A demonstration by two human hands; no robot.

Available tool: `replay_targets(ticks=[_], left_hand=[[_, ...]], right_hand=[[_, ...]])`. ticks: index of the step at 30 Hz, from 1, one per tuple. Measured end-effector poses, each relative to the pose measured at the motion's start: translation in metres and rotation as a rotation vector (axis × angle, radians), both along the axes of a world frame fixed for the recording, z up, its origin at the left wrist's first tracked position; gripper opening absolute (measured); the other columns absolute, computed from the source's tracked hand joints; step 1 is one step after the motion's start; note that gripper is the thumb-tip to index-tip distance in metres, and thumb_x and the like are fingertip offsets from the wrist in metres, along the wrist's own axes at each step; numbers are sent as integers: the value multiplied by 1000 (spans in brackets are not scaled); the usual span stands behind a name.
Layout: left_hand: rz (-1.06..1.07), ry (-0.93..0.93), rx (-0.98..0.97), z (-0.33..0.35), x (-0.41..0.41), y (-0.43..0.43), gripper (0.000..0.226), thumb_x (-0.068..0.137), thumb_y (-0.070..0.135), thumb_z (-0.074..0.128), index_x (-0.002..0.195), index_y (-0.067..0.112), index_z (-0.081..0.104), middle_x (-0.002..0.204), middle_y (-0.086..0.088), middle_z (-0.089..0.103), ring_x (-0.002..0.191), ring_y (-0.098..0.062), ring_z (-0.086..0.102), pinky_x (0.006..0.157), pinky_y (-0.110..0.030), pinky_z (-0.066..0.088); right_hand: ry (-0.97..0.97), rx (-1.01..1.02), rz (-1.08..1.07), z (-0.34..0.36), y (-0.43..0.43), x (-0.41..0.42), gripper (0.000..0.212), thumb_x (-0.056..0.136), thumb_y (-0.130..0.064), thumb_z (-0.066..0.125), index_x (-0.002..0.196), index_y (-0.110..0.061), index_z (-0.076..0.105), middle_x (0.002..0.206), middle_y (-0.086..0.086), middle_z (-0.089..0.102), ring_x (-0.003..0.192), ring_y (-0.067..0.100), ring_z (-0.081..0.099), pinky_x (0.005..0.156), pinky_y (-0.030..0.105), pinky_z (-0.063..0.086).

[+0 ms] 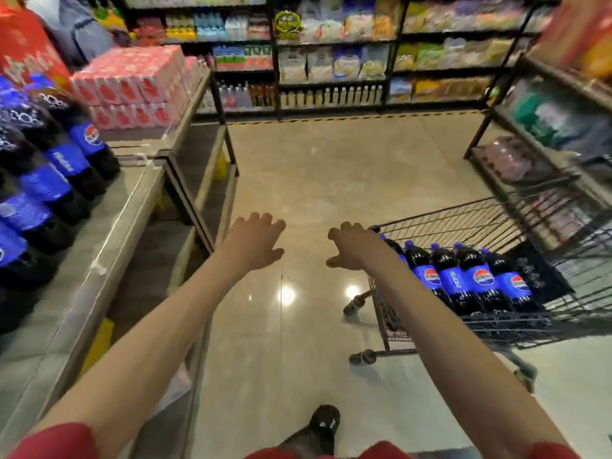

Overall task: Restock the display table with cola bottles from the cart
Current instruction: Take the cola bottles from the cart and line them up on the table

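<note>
Two bare hands were stretched out ahead over the floor at mid-frame in the head view, neither one holding anything. Left hand (253,241): fingers spread, palm down, nothing under it but polished tile. Right hand (352,248): also spread wide, hovering just beside the near corner of the wire cart (490,220) at right of frame, not touching a bottle as far as could be seen. Judged from the reach, both arms were angled toward the cart, likely to pick up the next load.

Cart contents: a row of large cola bottles (477,276) with blue labels and blue caps, lying tilted side by side against the basket floor, necks toward the hands. At least five showed; the one nearest the right wrist was partly hidden by the forearm. Laid down that way they probably would not topple while the cart rolled.

Display table (132,207) ran along the left edge of the frame. Stocked cola bottles (63,167) of the same kind stood packed along its far-left side, blurred. A bare strip of tabletop remained along the near edge, so room for more stock seemed left.

Further up left, pink cases (132,87) were stacked on an adjoining table. Shelves (331,61) of packets and drinks filled the top of the frame. A dark shoe (323,425) showed at bottom centre.
</note>
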State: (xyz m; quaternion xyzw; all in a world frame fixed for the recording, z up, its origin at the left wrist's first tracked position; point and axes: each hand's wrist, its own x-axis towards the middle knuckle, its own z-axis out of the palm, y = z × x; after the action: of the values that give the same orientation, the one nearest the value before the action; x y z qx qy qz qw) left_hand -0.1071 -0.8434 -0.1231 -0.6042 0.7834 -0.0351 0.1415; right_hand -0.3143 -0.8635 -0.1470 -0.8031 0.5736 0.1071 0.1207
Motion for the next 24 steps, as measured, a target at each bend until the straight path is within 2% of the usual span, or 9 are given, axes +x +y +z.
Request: replay_targets(ticks=[6, 13, 17, 24], left_hand=[[-215, -29, 34, -21, -82, -72, 57, 99, 49, 52, 147, 19, 39, 138, -9, 51, 125, -30, 51, 96, -42, 45], [-369, 21, 121, -46, -170, -114, 56, 99, 48, 53, 146, 20, 39, 138, -9, 50, 127, -31, 48, 97, -41, 42], [-398, 38, 143, -59, -214, -125, 58, 97, 49, 55, 146, 22, 40, 136, -9, 51, 126, -31, 50, 96, -41, 42], [-323, 43, 212, -95, -278, -142, 52, 95, 44, 57, 140, 19, 47, 135, -8, 53, 123, -30, 51, 93, -39, 44]], right_hand=[[33, 46, -197, -14, -25, -85, 58, 91, -44, 69, 136, -12, 51, 136, 14, 51, 125, 35, 51, 98, 43, 48], [13, 128, -375, -31, -29, -166, 65, 92, -46, 65, 145, -14, 46, 141, 13, 50, 129, 34, 49, 103, 48, 47], [-12, 161, -439, -45, -25, -208, 57, 95, -39, 65, 142, -11, 48, 143, 14, 48, 129, 37, 50, 100, 47, 48], [-53, 246, -435, -81, -36, -273, 62, 95, -42, 64, 146, -12, 42, 147, 14, 44, 133, 35, 44, 94, 43, 44]])
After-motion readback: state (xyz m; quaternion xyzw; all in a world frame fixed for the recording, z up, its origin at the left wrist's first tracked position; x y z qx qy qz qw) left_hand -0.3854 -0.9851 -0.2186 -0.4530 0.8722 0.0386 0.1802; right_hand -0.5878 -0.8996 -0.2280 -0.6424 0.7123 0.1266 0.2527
